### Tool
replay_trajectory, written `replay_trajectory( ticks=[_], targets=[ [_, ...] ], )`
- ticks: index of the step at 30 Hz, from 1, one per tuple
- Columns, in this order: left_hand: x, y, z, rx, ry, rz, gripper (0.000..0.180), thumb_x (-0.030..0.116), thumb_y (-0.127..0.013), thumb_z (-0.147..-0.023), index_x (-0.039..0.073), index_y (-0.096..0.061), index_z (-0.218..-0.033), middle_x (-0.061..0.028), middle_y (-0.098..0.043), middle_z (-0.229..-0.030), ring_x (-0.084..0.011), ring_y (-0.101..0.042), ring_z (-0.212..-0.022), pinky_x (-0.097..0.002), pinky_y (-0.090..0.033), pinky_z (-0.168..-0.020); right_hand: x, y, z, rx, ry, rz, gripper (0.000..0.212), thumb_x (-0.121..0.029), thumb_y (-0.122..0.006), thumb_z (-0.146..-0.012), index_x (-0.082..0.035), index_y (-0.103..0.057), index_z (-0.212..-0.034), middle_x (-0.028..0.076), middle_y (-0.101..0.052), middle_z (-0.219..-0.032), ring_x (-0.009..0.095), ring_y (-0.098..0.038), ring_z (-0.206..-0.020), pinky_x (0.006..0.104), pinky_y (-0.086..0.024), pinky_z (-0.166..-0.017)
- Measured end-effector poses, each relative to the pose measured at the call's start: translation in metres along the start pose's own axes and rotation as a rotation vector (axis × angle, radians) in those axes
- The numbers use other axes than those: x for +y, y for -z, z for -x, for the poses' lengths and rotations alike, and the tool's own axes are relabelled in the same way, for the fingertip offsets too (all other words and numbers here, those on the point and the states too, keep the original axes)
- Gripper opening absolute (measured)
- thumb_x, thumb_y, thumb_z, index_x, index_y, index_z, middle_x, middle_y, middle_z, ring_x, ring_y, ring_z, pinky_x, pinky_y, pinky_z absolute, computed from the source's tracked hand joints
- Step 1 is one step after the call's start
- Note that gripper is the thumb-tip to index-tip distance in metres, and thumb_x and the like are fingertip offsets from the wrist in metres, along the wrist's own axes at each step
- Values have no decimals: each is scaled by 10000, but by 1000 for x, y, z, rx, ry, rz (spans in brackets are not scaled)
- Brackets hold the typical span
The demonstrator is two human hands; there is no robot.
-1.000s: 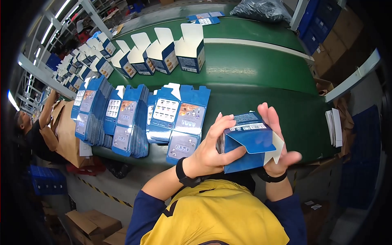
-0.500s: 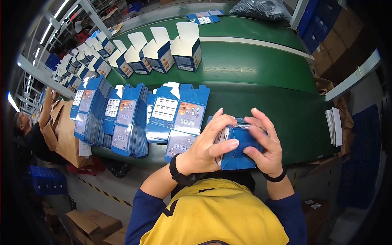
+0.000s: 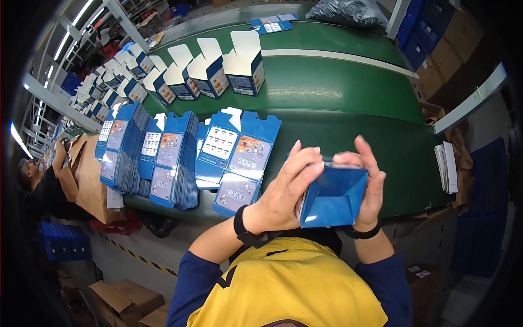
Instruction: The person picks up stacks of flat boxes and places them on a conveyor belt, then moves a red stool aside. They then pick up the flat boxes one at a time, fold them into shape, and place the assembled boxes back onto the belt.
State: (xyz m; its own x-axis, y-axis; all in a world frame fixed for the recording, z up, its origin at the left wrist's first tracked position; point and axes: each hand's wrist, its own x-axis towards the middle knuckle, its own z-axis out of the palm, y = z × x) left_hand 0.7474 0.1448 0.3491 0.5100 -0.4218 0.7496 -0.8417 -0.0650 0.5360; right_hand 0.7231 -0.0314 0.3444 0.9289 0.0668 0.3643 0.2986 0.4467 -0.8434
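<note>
A small blue folding carton (image 3: 332, 204) is held up between my hands just above the near edge of the green table, with blue panels and creased flaps toward me. My left hand (image 3: 284, 193) presses its left side, fingers close together along the upper edge. On the opposite side my right hand (image 3: 371, 191) grips with its fingers bent over the top; part of that hand is behind the carton. To the left of my left hand lies a loose pile of flat blue cartons (image 3: 239, 150) with printed panels.
Two taller stacks of flattened cartons, one (image 3: 175, 158) beside the other (image 3: 125, 144), stand farther left. Opened boxes (image 3: 244, 68) with cream flaps line the green conveyor (image 3: 321, 82). A black plastic bag (image 3: 348, 13) lies at the back. Another person (image 3: 49, 177) is at far left.
My thumbs have come away from the carton's near face, and its folded panels now show. Carton and hands have shifted slightly right. The opened boxes on the conveyor have moved a little left.
</note>
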Motion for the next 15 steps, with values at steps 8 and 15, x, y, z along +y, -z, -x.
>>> replay_trajectory(
  ticks=[8, 15],
  targets=[
    [1, -16, 6, 8, 122, 31, 1147, 273, -791, -658, -37, 15, -1413, -314, -106, -1440, -468, -170, -1333, -513, -153, -1078, -3, -18, -9, 113, -4, 246, 1059, -823, -302, -727, -104, -25, -1454, 148, -171, -1470, 275, -206, -1345, 416, -126, -1092],
    [0, 3, 8, -100, 96, 155, 951, 159, -847, -587, 63, -279, -1343, -200, -360, -1352, -378, -266, -1330, -477, -243, -1065, -6, 13, -24, -98, -118, 320, 868, -668, -206, -880, -23, -73, -1445, 212, -105, -1490, 317, -63, -1390, 402, -58, -1104]
  ],
)
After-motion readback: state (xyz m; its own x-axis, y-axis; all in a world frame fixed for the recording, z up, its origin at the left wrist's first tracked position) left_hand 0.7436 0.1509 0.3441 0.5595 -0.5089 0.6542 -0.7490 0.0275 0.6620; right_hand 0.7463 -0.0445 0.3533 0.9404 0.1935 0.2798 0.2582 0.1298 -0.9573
